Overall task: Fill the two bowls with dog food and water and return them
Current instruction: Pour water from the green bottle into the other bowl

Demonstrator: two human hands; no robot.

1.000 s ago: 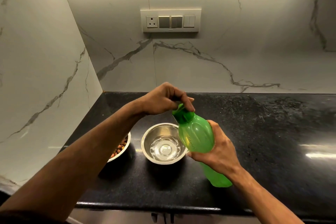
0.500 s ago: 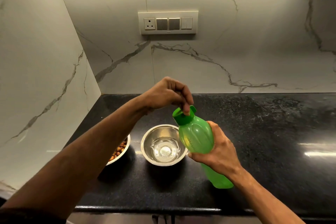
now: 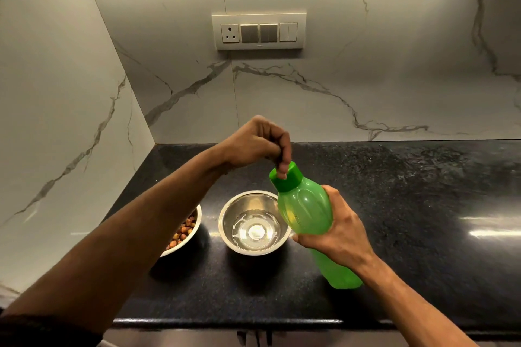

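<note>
My right hand [image 3: 335, 236] grips a green plastic bottle [image 3: 306, 211], tilted with its top toward the left, over the black counter. My left hand [image 3: 258, 144] is curled above it, one fingertip pressing down on the bottle's green cap [image 3: 290, 177], which sits closed. Just left of the bottle stands a steel bowl [image 3: 253, 224] with a little water in its bottom. A second steel bowl [image 3: 187, 229] holding brown dog food sits further left, mostly hidden under my left forearm.
The black granite counter [image 3: 394, 205] runs to the right and ends at a front edge near me. Marble walls close the corner behind and to the left. A switch and socket plate [image 3: 258, 31] hangs on the back wall.
The flip cap stood open a second ago; my left hand has pushed it down onto the bottle. The bottle has risen slightly toward upright. Both bowls stayed put.
</note>
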